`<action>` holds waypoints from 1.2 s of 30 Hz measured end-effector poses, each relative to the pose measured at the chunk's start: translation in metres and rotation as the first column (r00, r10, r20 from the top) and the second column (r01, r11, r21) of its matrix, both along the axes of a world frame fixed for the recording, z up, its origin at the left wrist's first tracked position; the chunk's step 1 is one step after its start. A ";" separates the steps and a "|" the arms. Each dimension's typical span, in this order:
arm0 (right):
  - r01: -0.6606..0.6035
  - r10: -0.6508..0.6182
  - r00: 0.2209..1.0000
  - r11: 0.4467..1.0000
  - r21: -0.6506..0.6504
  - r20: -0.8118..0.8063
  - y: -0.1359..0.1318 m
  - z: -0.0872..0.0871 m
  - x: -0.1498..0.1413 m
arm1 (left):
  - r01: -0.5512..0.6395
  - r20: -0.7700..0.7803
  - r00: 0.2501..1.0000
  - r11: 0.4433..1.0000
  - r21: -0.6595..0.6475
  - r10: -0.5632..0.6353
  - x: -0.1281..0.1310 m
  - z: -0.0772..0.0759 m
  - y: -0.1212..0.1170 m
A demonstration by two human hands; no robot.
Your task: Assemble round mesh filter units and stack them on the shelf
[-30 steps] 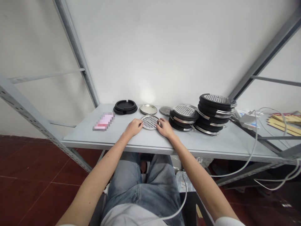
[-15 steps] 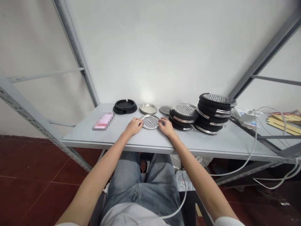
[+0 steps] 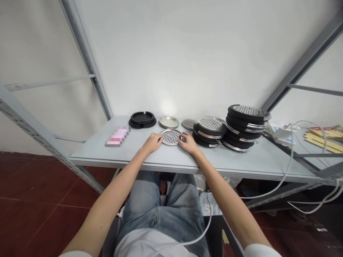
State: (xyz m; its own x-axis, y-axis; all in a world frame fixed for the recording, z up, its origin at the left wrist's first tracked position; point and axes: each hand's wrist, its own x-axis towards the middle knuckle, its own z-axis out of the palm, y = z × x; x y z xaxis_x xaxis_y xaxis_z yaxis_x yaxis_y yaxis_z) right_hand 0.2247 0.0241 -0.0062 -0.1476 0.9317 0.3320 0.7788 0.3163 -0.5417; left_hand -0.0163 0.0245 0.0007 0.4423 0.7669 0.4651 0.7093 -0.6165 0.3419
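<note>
Perforated metal disc [image 3: 170, 137], round and shiny-rimmed, lies mid-frame on the smooth grey shelf [image 3: 128, 153]. At its edges, the left hand [image 3: 153, 142] and right hand [image 3: 188, 142] have loosely bent fingers; whether they grip it, I cannot tell.

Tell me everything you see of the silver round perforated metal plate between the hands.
The silver round metal-looking plate has a shiny rim around a face patterned with small dark holes. It lies about flat on the pale grey tabletop. The left grip and right grip appear to touch opposite edges.
</note>
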 end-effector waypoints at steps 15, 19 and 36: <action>0.082 -0.067 0.982 0.994 0.079 -0.179 0.007 -0.003 0.005 | -0.008 0.008 1.000 0.999 -0.038 0.008 0.000 0.000 -0.001; 0.083 -0.070 0.983 0.994 0.073 -0.170 0.007 -0.001 0.005 | -0.013 0.012 1.000 0.999 -0.051 0.014 0.000 0.001 -0.001; -0.051 0.049 0.999 0.989 0.139 0.017 0.006 0.008 0.009 | -0.003 0.025 1.000 1.000 -0.012 0.003 0.000 0.004 -0.004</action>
State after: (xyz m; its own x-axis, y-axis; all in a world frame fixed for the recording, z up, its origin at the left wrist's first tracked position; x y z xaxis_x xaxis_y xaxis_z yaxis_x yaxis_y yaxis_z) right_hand 0.2341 0.0299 0.0017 -0.1982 0.8679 0.4555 0.7670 0.4266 -0.4792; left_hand -0.0164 0.0208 0.0052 0.4282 0.7736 0.4672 0.7022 -0.6102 0.3668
